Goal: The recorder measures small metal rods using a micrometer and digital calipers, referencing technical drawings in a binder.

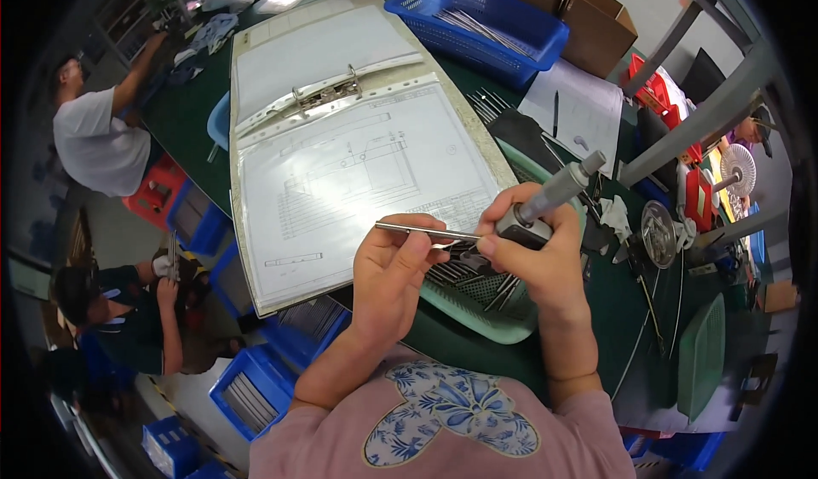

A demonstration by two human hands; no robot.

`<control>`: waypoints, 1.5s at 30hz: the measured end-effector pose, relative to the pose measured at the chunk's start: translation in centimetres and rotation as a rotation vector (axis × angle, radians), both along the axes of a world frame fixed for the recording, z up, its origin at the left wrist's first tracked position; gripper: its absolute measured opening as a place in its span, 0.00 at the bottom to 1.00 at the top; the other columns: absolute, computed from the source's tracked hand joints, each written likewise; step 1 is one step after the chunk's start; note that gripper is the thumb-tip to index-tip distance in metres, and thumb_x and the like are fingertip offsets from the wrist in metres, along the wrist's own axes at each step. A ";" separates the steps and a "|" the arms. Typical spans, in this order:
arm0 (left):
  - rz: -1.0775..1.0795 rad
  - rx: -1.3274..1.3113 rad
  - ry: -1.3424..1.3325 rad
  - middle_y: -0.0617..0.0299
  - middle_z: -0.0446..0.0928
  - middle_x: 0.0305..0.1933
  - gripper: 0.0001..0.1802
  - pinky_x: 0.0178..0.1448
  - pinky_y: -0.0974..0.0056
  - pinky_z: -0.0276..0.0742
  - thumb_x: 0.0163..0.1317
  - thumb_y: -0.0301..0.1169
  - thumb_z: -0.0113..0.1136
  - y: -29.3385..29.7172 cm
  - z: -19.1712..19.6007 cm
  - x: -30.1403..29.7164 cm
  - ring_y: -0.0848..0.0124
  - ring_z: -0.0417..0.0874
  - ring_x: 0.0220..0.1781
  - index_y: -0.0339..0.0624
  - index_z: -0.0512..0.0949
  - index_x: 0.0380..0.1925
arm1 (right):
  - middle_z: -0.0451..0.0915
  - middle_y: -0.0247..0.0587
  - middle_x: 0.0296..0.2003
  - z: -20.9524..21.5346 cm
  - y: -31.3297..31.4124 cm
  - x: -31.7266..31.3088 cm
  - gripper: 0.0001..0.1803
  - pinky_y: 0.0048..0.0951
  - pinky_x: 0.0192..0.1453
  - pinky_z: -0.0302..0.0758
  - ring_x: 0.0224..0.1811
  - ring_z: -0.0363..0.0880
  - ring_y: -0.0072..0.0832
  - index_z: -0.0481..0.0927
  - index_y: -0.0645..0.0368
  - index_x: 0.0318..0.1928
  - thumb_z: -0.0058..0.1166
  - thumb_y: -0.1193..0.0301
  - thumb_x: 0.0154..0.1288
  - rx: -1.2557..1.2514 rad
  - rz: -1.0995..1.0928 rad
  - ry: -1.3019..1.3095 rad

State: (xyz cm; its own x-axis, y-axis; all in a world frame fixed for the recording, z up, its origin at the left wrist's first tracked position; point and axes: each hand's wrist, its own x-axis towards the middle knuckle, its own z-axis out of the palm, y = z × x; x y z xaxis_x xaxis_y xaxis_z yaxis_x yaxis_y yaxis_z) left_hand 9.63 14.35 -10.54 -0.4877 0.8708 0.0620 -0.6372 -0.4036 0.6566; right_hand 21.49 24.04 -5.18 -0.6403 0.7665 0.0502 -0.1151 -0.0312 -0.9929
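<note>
My left hand (385, 274) pinches a thin metal rod (417, 228) between thumb and fingers. The rod lies nearly level, and its right end reaches the fingertips of my right hand (554, 266). That hand is closed around a micrometer (558, 193), whose grey barrel points up and to the right. Its measuring faces are hidden by my fingers, so I cannot tell if they touch the rod. Below both hands, a green plastic basket (511, 332) holds several metal rods. Beyond my left hand lies an open ring binder with a technical drawing (341, 198) in a clear sleeve.
A blue basket (456, 43) with rods stands at the back, beside cardboard boxes (601, 31). A pen (555, 114) rests on paper. Tools and a round metal dish (658, 236) lie to the right. Two people (98, 138) work at the left, near blue crates (251, 394).
</note>
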 end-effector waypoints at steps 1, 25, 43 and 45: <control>-0.015 0.001 -0.019 0.57 0.73 0.40 0.10 0.41 0.71 0.73 0.59 0.25 0.52 0.0 -0.1 0.1 0.70 0.76 0.40 0.34 0.69 0.40 | 0.76 0.35 0.26 -0.2 0.0 0.0 0.11 0.17 0.35 0.70 0.29 0.75 0.17 0.74 0.64 0.31 0.58 0.80 0.43 -0.002 0.003 0.003; 0.063 0.006 0.023 0.53 0.75 0.36 0.06 0.43 0.70 0.74 0.56 0.20 0.54 0.8 0.2 0.6 0.73 0.76 0.37 0.33 0.70 0.34 | 0.73 0.38 0.25 -1.2 -0.4 -0.8 0.14 0.16 0.19 0.67 0.17 0.69 0.18 0.70 0.64 0.34 0.55 0.83 0.44 -0.026 -0.061 0.057; 0.066 -0.021 0.097 0.53 0.74 0.37 0.06 0.43 0.69 0.74 0.57 0.22 0.52 0.5 0.1 0.6 0.70 0.77 0.39 0.34 0.68 0.35 | 0.74 0.40 0.25 -1.3 0.0 -0.1 0.15 0.15 0.19 0.66 0.17 0.69 0.19 0.70 0.65 0.35 0.58 0.76 0.45 -0.037 -0.010 0.048; 0.072 -0.021 0.111 0.53 0.74 0.36 0.06 0.43 0.68 0.75 0.58 0.24 0.51 0.1 0.1 0.4 0.70 0.77 0.39 0.34 0.68 0.35 | 0.75 0.43 0.25 -1.1 0.2 -0.3 0.19 0.17 0.18 0.66 0.17 0.69 0.21 0.70 0.66 0.36 0.55 0.64 0.50 -0.162 0.040 0.202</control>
State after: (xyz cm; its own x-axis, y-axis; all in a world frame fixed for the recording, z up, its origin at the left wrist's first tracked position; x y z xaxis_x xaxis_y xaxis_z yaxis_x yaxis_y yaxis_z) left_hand 9.99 14.49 -10.44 -0.5405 0.8352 0.1013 -0.5302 -0.4316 0.7298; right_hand 21.18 24.21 -6.26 -0.6593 0.7495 0.0591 -0.3063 -0.1959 -0.9316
